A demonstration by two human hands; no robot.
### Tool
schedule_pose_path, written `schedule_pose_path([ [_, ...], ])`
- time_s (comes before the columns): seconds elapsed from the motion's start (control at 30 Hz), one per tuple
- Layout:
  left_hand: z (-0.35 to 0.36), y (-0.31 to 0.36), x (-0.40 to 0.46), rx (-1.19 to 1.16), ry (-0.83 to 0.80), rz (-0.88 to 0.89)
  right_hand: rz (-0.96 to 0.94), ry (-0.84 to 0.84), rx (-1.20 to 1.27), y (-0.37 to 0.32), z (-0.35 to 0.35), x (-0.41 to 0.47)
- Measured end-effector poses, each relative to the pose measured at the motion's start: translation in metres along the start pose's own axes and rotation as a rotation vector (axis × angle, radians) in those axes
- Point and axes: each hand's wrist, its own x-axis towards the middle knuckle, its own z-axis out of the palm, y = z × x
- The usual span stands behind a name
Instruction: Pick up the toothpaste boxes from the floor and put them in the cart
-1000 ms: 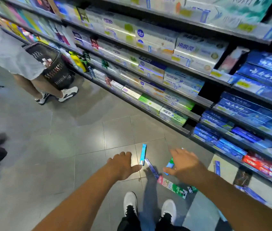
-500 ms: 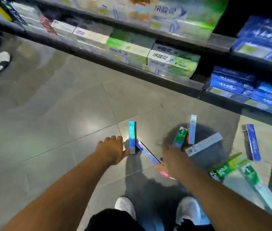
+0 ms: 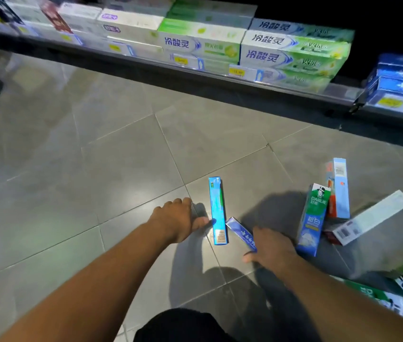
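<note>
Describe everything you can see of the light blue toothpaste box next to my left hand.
The light blue toothpaste box is a long, slim carton, apparently glossy cardboard, lying flat on the grey tiled floor, pointing toward the shelf. Small print marks its near end. The left hand reaches its left edge with the thumb; contact is unclear.

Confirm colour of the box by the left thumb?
Light blue box, orange patch near its lower end; head view.

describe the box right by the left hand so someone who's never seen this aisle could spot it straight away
On the grey tiled floor in front of the bottom shelf, find the left hand. Just to its right lies the bright cyan box, pointing away toward the shelf. Unlike the dark blue box under the right hand and the green-topped Darlie box, it lies alone.
</note>
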Motion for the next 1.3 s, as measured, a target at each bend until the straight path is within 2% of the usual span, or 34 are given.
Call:
schedule_pose_path([
  [0.2,0.017,-0.015,0.010,-0.003,-0.016,0.013,0.059,0.016,0.048,-0.003,-0.006,0.001],
  [0.33,0.019,-0.006,0.029,-0.117,-0.049,0.009,0.097,-0.059,0.312,0.021,-0.040,0.000],
  [0.43,0.020,0.016,0.044,-0.230,-0.102,0.051,0.091,-0.053,0.467,0.039,-0.072,-0.007],
  [0.57,0.034,0.047,0.061,-0.464,-0.148,-0.070,0.074,0.024,0.366,0.060,-0.098,-0.011],
  [0.7,0.049,0.062,0.074,-0.608,-0.081,-0.226,0.055,0.035,0.397,0.070,-0.099,-0.009],
  [0.87,0.049,0.055,0.079,-0.822,-0.093,-0.218,0.007,0.053,0.409,0.070,-0.095,-0.011],
  [1.07,-0.024,0.039,0.009,-1.309,-0.136,-0.112,0.007,0.048,0.583,0.063,-0.114,-0.059],
  [1.17,-0.073,0.035,-0.051,-1.349,-0.101,-0.126,-0.017,0.018,0.597,0.051,-0.141,-0.113],
  [1.3,-0.145,0.035,-0.151,-1.282,-0.091,-0.099,-0.024,0.038,0.579,0.028,-0.208,-0.203],
])
